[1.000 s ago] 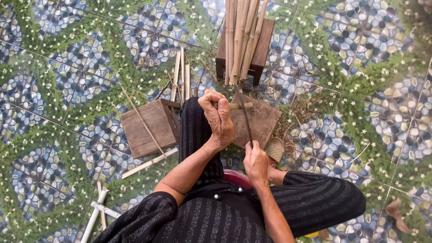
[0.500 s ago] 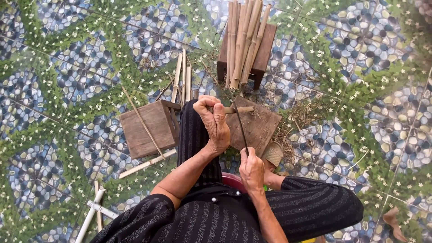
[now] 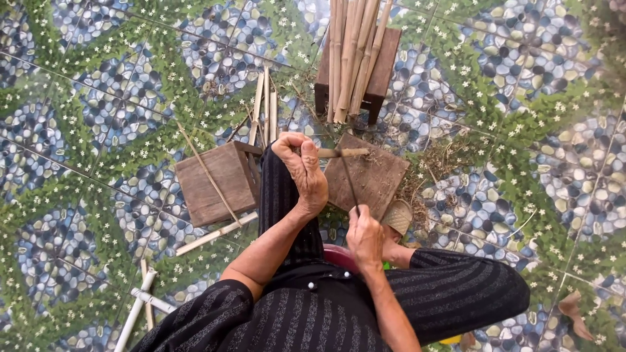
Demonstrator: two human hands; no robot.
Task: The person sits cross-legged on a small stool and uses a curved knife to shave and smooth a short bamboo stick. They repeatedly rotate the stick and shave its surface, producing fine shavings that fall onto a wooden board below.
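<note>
Loose bamboo strips (image 3: 140,306) lie on the patterned tile floor (image 3: 78,130) at far left, then a small wooden box (image 3: 212,182). Above the knee, the left hand (image 3: 303,173) is clenched around a short bamboo stick (image 3: 342,152). Just right, the right hand (image 3: 365,236) grips a dark blade (image 3: 350,182) set against that stick. This looks like splitting or shaving in progress; the next stroke calls for steady pressure along the grain.
</note>
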